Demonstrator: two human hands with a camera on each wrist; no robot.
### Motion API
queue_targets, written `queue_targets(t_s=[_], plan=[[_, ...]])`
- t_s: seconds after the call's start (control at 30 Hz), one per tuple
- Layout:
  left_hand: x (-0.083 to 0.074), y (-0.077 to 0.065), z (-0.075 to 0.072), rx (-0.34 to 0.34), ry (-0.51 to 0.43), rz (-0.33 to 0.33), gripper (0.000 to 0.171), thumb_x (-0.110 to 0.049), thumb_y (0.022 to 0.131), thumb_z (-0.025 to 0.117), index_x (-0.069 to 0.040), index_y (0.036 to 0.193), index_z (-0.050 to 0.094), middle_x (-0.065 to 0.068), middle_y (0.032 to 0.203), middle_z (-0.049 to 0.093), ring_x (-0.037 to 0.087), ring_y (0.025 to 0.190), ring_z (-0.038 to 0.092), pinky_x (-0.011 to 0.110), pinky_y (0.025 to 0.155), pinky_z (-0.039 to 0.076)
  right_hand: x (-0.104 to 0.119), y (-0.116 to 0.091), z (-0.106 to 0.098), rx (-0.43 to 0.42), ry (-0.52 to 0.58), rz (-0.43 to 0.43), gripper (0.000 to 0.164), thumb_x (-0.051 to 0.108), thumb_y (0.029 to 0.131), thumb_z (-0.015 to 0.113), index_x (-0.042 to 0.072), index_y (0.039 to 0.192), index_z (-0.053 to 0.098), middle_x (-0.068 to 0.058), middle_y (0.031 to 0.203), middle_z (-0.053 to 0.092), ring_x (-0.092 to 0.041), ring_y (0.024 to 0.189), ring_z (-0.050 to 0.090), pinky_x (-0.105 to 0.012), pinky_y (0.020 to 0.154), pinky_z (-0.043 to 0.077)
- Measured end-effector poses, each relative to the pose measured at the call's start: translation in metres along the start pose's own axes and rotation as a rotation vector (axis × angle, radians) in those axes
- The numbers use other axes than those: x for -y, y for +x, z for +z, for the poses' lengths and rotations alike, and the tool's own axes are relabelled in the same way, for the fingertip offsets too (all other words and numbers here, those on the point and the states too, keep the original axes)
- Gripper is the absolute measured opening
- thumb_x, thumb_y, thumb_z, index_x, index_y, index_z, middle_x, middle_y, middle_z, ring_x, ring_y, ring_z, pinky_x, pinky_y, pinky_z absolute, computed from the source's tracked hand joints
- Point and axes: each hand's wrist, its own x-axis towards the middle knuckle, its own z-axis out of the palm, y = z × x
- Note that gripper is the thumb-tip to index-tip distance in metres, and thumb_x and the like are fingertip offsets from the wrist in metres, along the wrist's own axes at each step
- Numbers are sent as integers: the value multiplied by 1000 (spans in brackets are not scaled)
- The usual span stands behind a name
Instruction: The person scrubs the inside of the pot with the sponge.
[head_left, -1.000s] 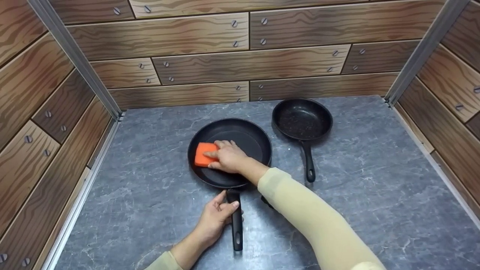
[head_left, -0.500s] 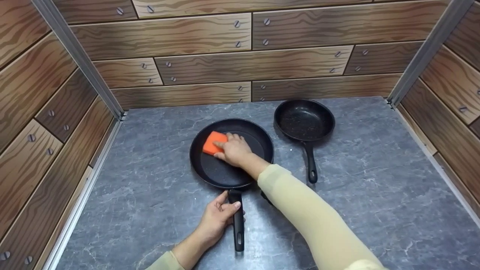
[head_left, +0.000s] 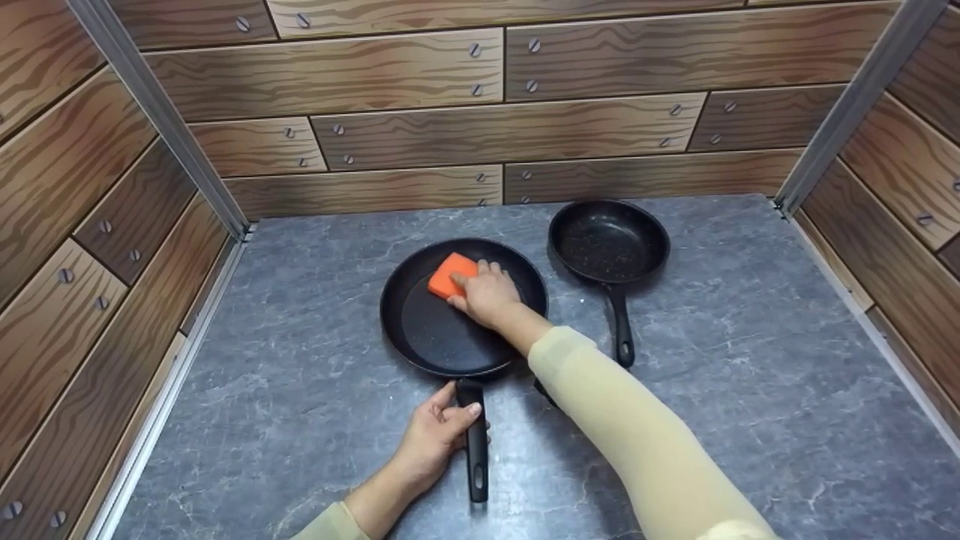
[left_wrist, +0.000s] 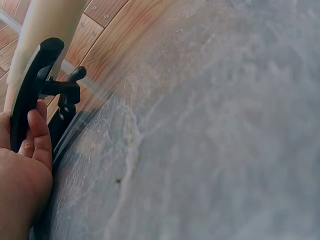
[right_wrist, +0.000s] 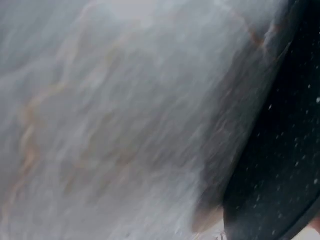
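A large black frying pan [head_left: 427, 337] lies on the grey table, its handle [head_left: 478, 457] pointing toward me. My left hand [head_left: 431, 442] holds that handle near the pan, thumb on top; in the left wrist view its fingers curl against the handle [left_wrist: 31, 95]. Inside the pan, on the far part of its base, is an orange sponge [head_left: 450, 276]. My right hand [head_left: 489, 294] grips the sponge from its right side, index finger on top and thumb at the near edge. The right wrist view shows only the pan's speckled outer wall [right_wrist: 280, 160] and tabletop.
A smaller black frying pan [head_left: 609, 244] stands to the right and farther back, its handle toward me. Wood-patterned walls [head_left: 405, 135] with metal corner posts enclose the grey marbled table [head_left: 285, 315] at the back and sides. A dark device [head_left: 546, 391] shows under the right sleeve.
My right hand has slid the sponge from the left side of the pan up and to the right, toward the far side. The left hand stays on the handle.
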Motion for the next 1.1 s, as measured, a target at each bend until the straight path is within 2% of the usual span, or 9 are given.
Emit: queue_targets(t_s=[0.47,0.7,0.97,1.1], plan=[[1,1,0,10,-6,-4,83,-2,102,66,14,162,12,8,86,75,17,73,75,32,73,65,-16,-11,-3,-29,-46,19,57,55,106,57,25,155,57,-34,145,53,-47,128,50,-57,108,48],[0,2,-1,-4,2,-5,88,-3,102,67,16,161,4,11,90,77,19,76,76,34,76,65,-24,-18,-6,-60,-50,11,55,52,105,63,21,151,62,-34,138,57,-48,124,52,-57,107,49],[0,1,-1,4,-7,-4,83,-4,102,68,12,163,14,10,87,76,19,74,75,34,73,65,-33,-24,-9,-50,-104,-21,56,52,103,65,21,149,63,-32,133,62,-49,122,53,-56,107,48],[2,2,-1,0,0,-7,85,-4,102,68,13,163,10,9,87,76,19,74,75,34,74,65,-37,-28,-11,-31,-112,-20,56,53,103,65,22,150,63,-33,134,60,-50,125,52,-56,107,49]])
